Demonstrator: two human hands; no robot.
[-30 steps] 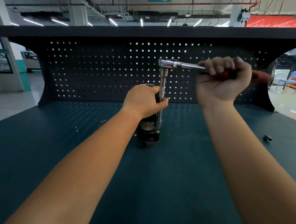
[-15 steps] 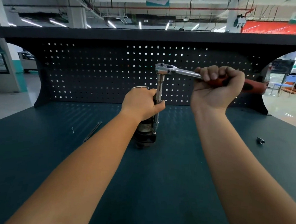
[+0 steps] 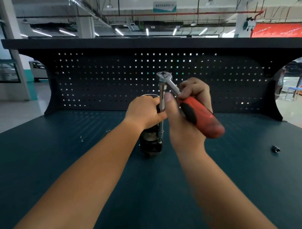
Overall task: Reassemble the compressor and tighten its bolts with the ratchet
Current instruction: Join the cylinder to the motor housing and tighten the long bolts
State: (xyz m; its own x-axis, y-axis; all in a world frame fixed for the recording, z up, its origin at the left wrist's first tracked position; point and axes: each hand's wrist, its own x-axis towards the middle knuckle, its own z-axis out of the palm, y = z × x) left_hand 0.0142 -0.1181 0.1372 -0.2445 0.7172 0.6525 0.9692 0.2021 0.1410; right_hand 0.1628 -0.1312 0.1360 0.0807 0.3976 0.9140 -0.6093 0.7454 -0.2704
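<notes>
A dark, upright compressor [image 3: 150, 143] stands on the blue-green workbench [image 3: 152, 194], near the pegboard. My left hand [image 3: 143, 111] grips its top, hiding the upper part. A chrome ratchet [image 3: 164, 77] sits on a long vertical extension bar [image 3: 162, 117] that runs down the compressor's right side to a bolt. My right hand [image 3: 186, 115] holds the ratchet's red and black handle [image 3: 200, 119], which points toward me and to the right.
A small dark socket [image 3: 275, 149] lies on the bench at the right. Small screws [image 3: 81, 138] and a thin rod [image 3: 106, 133] lie left of the compressor. The dark pegboard [image 3: 108, 81] closes off the back of the bench.
My right hand has swung the ratchet handle from pointing right, along the pegboard, round toward me. My left hand stays on the compressor.
</notes>
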